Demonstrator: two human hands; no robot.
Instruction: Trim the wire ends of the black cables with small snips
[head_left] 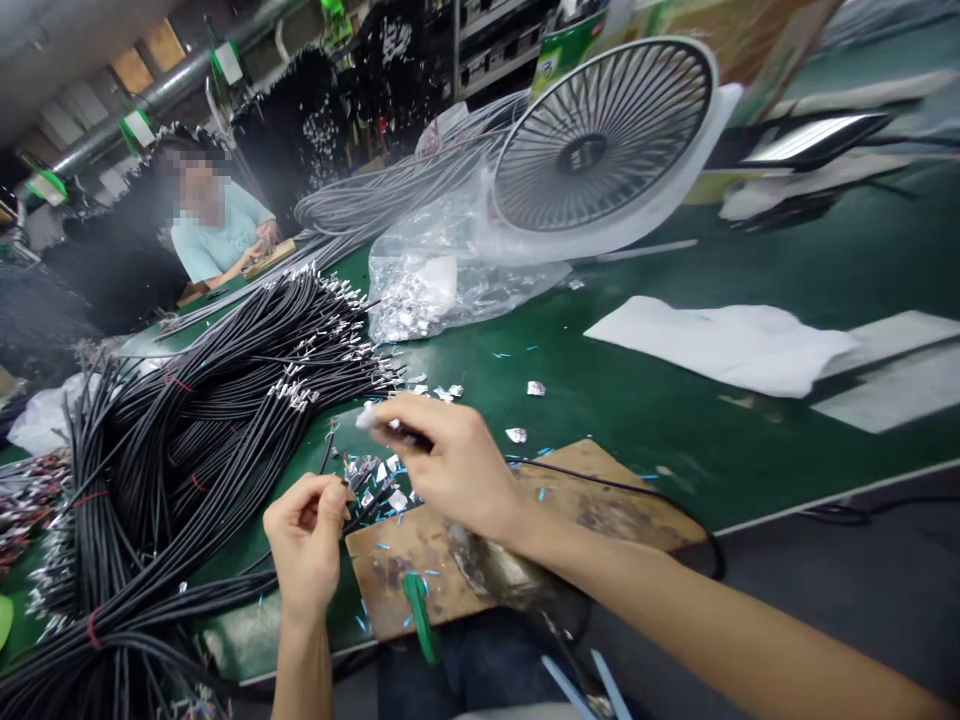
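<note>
- Wire end [335,487] is being pinched shut in the left hand [306,540], over the board [622,505] on the worktop [637,400].
- Small pale part [367,418] is being clamped in the right hand [450,462].
- Judged: part-to-wire fitting is being done; close alignment is being called for.

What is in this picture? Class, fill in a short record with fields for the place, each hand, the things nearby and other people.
Place: green table in a workshop
Left hand: pinches the end of a thin black wire
Right hand: grips a dark piece with a pale tip; blurred
Under the hands: wooden board strewn with small metal bits
Nearby: cable bundle, plastic bag of metal terminals, fan, white cloth
Other people: a seated person in a pale blue top, at the far end
</note>
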